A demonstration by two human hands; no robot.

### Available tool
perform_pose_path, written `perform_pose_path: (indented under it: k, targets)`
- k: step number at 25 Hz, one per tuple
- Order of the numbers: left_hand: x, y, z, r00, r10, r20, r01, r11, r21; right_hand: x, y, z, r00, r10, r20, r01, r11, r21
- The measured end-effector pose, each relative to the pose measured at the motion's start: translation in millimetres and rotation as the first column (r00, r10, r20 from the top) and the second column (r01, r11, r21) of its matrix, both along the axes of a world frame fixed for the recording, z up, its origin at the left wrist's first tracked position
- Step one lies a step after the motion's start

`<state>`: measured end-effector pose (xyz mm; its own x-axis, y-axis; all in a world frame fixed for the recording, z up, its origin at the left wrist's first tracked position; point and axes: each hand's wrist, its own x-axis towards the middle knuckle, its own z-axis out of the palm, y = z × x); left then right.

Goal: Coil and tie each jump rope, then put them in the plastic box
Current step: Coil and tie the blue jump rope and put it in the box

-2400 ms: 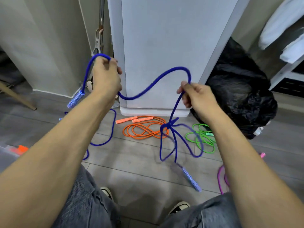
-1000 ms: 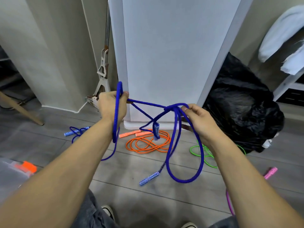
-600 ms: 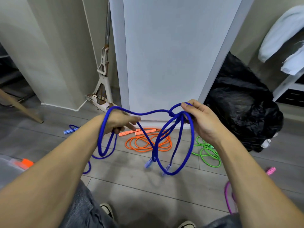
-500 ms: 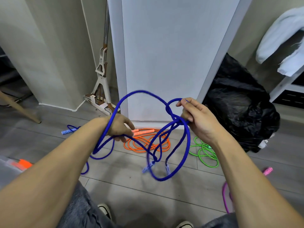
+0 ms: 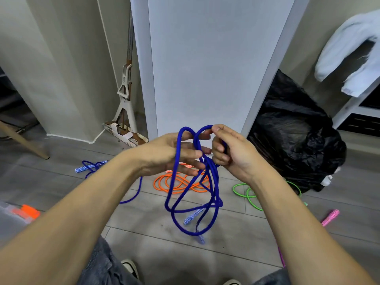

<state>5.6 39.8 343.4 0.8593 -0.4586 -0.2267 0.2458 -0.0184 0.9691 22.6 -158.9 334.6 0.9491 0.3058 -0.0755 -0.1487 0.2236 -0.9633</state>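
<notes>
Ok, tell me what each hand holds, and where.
Right hand grips the blue jump rope at the top of its gathered loops; one loop hangs over the left hand.

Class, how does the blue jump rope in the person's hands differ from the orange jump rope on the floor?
The blue rope is off the floor, pinched by the right hand and draped across the left hand; the orange rope lies on the floor, untouched. The blue rope's loops hang long; the orange rope's lie flat in a loose pile. Both are looped jump ropes.
</notes>
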Motion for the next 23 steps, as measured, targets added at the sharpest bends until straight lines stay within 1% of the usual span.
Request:
perform_pose_path:
  k: [1,3,5,6,7,8,10,11,12,14,15,16,17,18,19,20,21,22,23]
  targets:
    - [-3,-8,0,0.999,0.023,0.039,-0.025,0.998,0.051,0,1,0,1.0,-0.021,-0.003,0.021,1.0,0.002]
    - [-6,-13,-1,0.986,0.129,0.109,-0.145,0.978,0.151,1,2,0,0.993,-0.118,-0.03,0.118,0.993,0.02]
    - [-2,-9,-2,0.967,0.193,0.169,-0.227,0.949,0.217,4,0,-2,0.972,-0.216,-0.09,0.222,0.973,0.057]
    - [1,-7,-3,0.954,0.214,0.213,-0.262,0.935,0.237,4,-2,-2,0.969,-0.221,-0.108,0.228,0.971,0.065]
    - [3,-5,-4,0.938,0.242,0.248,-0.3,0.926,0.23,4,-5,-2,0.976,-0.192,-0.108,0.198,0.979,0.052]
    - [5,-2,-6,0.92,0.289,0.264,-0.344,0.919,0.192,4,-7,-1,0.987,-0.13,-0.089,0.132,0.991,0.015]
    - [10,4,-8,0.891,0.376,0.254,-0.413,0.904,0.109,4,-13,-1,1.0,-0.016,-0.026,0.013,0.994,-0.11]
    - [12,6,-9,0.884,0.387,0.26,-0.425,0.899,0.105,5,-14,-2,1.0,-0.01,-0.001,0.01,0.988,-0.155]
    - [15,9,-10,0.88,0.378,0.289,-0.43,0.892,0.142,7,-15,-5,0.999,-0.042,0.017,0.044,0.987,-0.155]
    - [17,11,-10,0.879,0.351,0.322,-0.43,0.875,0.222,10,-13,-8,0.985,-0.172,0.002,0.172,0.983,-0.07]
    - [17,12,-9,0.885,0.365,0.29,-0.43,0.878,0.209,12,-15,-9,0.974,-0.226,0.025,0.228,0.971,-0.078]
    - [18,14,-9,0.884,0.396,0.249,-0.442,0.882,0.164,14,-20,-9,0.963,-0.243,0.117,0.26,0.95,-0.175]
    - [19,19,-7,0.875,0.419,0.241,-0.461,0.875,0.15,16,-29,-10,0.953,-0.176,0.245,0.258,0.897,-0.359]
    - [20,26,-6,0.859,0.419,0.295,-0.486,0.848,0.21,17,-37,-11,0.945,-0.034,0.324,0.222,0.795,-0.564]
    - [21,32,-5,0.833,0.377,0.406,-0.52,0.785,0.338,17,-47,-14,0.938,0.109,0.328,0.18,0.655,-0.734]
    - [22,37,-6,0.81,0.284,0.513,-0.544,0.69,0.477,19,-55,-20,0.936,0.183,0.3,0.168,0.516,-0.84]
    - [22,41,-6,0.784,0.215,0.583,-0.579,0.592,0.56,20,-60,-23,0.94,0.177,0.292,0.196,0.419,-0.887]
    - [23,43,-8,0.757,0.202,0.622,-0.62,0.523,0.585,21,-63,-25,0.948,0.129,0.291,0.222,0.385,-0.896]
    - [25,44,-10,0.732,0.237,0.639,-0.653,0.511,0.559,20,-65,-27,0.96,0.063,0.274,0.221,0.436,-0.873]
